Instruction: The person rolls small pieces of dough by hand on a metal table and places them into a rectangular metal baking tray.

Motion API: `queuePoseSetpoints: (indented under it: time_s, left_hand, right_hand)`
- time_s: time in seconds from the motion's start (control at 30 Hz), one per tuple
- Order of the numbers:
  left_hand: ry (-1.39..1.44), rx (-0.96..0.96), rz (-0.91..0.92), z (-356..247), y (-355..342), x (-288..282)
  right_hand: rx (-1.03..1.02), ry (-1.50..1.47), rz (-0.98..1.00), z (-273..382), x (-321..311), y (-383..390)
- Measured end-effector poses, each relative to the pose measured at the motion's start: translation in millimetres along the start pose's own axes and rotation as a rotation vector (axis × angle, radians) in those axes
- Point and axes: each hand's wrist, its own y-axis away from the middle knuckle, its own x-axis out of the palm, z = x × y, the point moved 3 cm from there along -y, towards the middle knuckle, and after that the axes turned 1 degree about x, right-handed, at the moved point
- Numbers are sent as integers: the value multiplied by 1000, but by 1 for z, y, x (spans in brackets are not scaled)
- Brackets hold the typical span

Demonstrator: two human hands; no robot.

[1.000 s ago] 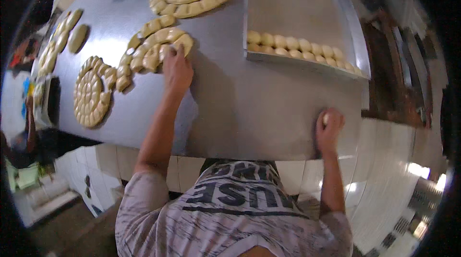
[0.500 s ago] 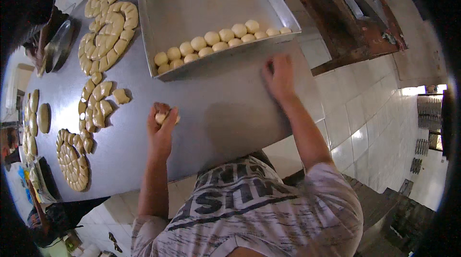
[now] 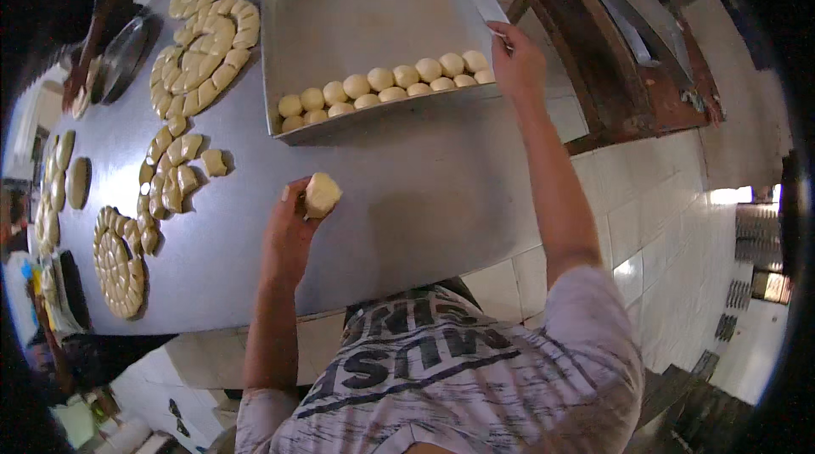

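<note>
My left hand [image 3: 293, 212] holds a pale, rough lump of dough [image 3: 322, 194] between thumb and fingers, above the metal table [image 3: 407, 216]. My right hand [image 3: 516, 53] has its fingers closed over the right rim of a large square metal tray [image 3: 373, 13]. Along the tray's near side sit two rows of smooth dough balls [image 3: 379, 78]. To the left are glossy scored dough coils [image 3: 204, 59], cut loose pieces [image 3: 174, 178] and a round scored slab [image 3: 117, 263].
A metal pan [image 3: 119, 59] lies at the back left, near oblong dough pieces [image 3: 78, 182]. A wooden rack [image 3: 615, 72] stands right of the table, over tiled floor. At the lower left edge another person's arm [image 3: 42, 327] is partly visible.
My left hand left the cut dough and came nearer me with a lump. My right hand rose from the table's front to the tray rim. Another ball shows at the back row's right end.
</note>
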Motion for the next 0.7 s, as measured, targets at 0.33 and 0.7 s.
queuePoseSetpoints:
  time_s: [0.33,0.7]
  left_hand:
    - [-1027,371,-236,-23,-21,-107]
    - [-1474,393,-365,-38,-57,-192]
  right_hand:
    - [-247,487,397,35,12,229]
    - [-15,398,200,29,35,197]
